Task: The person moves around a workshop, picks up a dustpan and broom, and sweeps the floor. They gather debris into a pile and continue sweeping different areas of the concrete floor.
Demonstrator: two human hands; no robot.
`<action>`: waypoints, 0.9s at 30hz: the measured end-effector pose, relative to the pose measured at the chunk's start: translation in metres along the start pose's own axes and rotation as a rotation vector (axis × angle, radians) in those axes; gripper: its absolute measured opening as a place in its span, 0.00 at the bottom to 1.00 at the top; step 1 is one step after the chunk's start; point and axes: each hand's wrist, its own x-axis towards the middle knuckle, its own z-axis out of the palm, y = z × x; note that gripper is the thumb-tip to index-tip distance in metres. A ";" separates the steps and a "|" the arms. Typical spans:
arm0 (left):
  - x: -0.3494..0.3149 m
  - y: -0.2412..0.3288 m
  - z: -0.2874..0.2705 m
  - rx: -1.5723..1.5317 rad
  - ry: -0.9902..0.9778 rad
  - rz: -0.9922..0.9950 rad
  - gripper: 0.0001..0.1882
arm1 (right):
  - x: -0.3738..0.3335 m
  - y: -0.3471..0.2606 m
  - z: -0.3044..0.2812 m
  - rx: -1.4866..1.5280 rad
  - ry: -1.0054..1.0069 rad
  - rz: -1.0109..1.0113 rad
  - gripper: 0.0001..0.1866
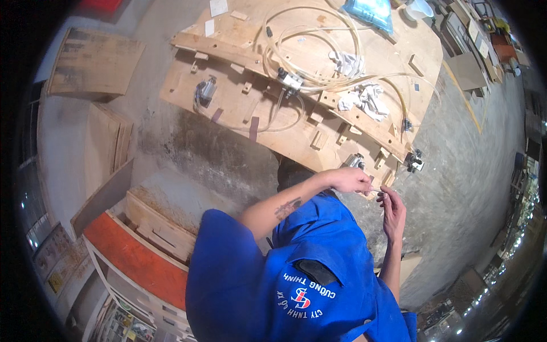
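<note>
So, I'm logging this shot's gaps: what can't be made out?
All in the head view:
Thin piece between left hand and right hand: too small, partly covered by fingers.
Blue bag: cut off by the upper edge.
Red thing: cut off there too.

- A workshop, apparently for woodwork.
- Wide plywood worktop (393, 57), bearing wooden blocks (319, 140), coiled clear hoses (327, 88) and a metal fitting (208, 91).
- Wooden panels (102, 139) stand at the left; more boards (464, 71) are piled at upper right.
- Bare, stained concrete floor (450, 154).
- Blue work shirt (228, 268) with chest emblem (301, 297).
</note>
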 end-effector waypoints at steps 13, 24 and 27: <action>-0.077 0.104 0.060 0.270 0.385 0.072 0.22 | -0.039 0.048 -0.087 0.159 0.298 -0.282 0.11; 0.058 0.223 0.329 0.597 -0.595 0.013 0.18 | -0.265 0.105 -0.285 0.327 0.013 -1.278 0.05; 0.092 0.234 0.367 0.605 -0.617 -0.097 0.18 | -0.310 0.122 -0.309 -0.076 0.176 -1.411 0.08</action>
